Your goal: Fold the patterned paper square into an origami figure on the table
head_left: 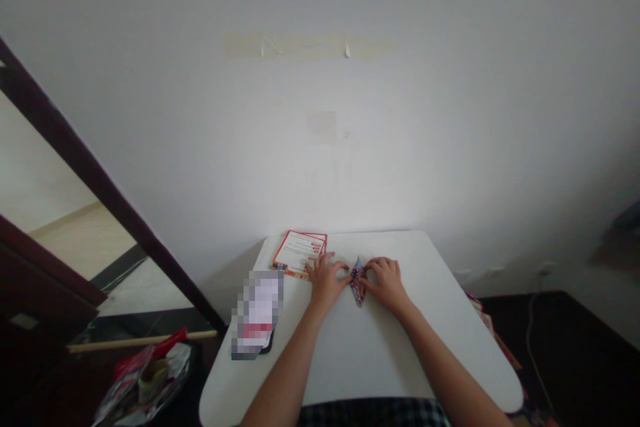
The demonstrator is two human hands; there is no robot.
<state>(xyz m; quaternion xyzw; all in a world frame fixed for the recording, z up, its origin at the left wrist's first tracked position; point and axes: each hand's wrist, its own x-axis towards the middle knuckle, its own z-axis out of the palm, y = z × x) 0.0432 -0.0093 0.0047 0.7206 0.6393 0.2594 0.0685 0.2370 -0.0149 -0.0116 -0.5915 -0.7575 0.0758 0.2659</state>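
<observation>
While our left hand [326, 282] and right hand [386, 283] pinch a folded patterned paper [357, 281] from opposite sides, we keep it upon the far half of the white table [370, 360]. A red-bordered printed card [299, 253] lies just beside our left hand, toward the upper left of the paper.

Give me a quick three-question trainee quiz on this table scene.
1. What lies between the left hand and the right hand?
2. True or false: the orange-bordered card is nearer the left hand than the right hand.
3. The table is: A white, B black, C brown.

Key: 1. Folded patterned paper. 2. True. 3. A.
</observation>
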